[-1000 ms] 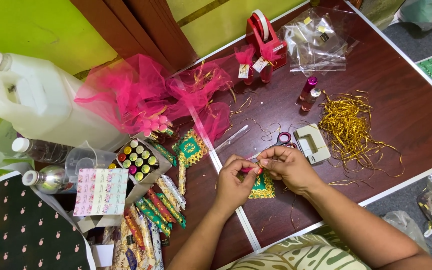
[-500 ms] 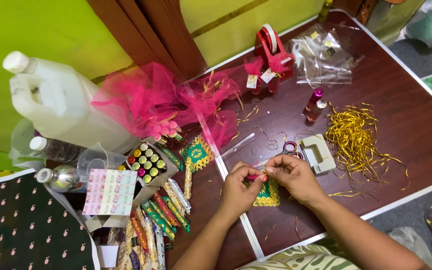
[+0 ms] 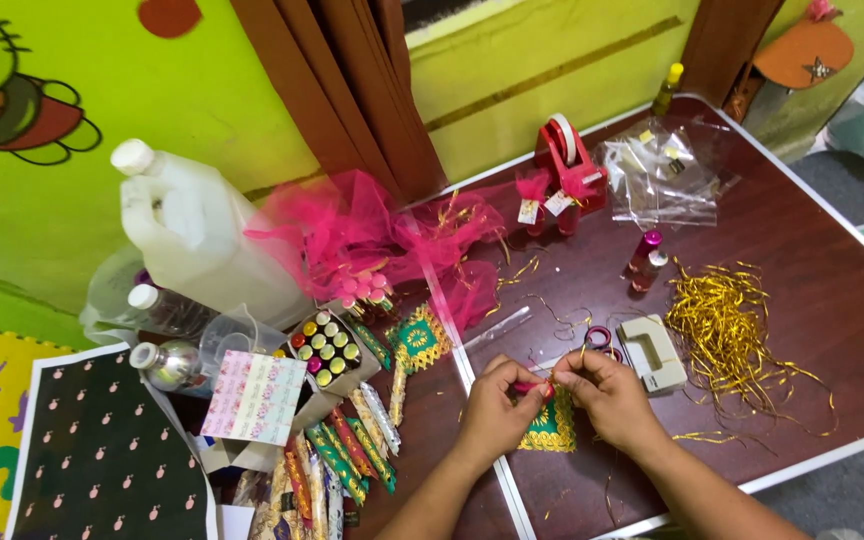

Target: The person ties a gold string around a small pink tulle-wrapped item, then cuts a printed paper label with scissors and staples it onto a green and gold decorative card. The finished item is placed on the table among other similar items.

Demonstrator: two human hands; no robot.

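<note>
My left hand (image 3: pixel 497 405) and my right hand (image 3: pixel 607 395) meet over the dark brown table (image 3: pixel 802 250), fingertips pinching a small pink item (image 3: pixel 534 387) between them; a thin gold strand runs from my right fingers. Under the hands lies a green square patch with gold trim (image 3: pixel 550 428). A second green and gold patch (image 3: pixel 419 338) lies further left. Just beyond my right hand sit red-handled scissors (image 3: pixel 599 338) and a white stapler (image 3: pixel 652 352).
A heap of gold strands (image 3: pixel 727 320) lies right. Pink netting (image 3: pixel 352 235), a red tape dispenser (image 3: pixel 567 160), clear bags (image 3: pixel 662 175) and small pink bottles (image 3: pixel 644 260) stand farther back. A white jug (image 3: pixel 192 235), a box of small pots (image 3: pixel 324 347) and wrapped sticks (image 3: pixel 337 455) crowd the left.
The view has shifted, so the hands and table sit lower and more to the right. Both hands stay together on the small pink item, with only slight finger movement.
</note>
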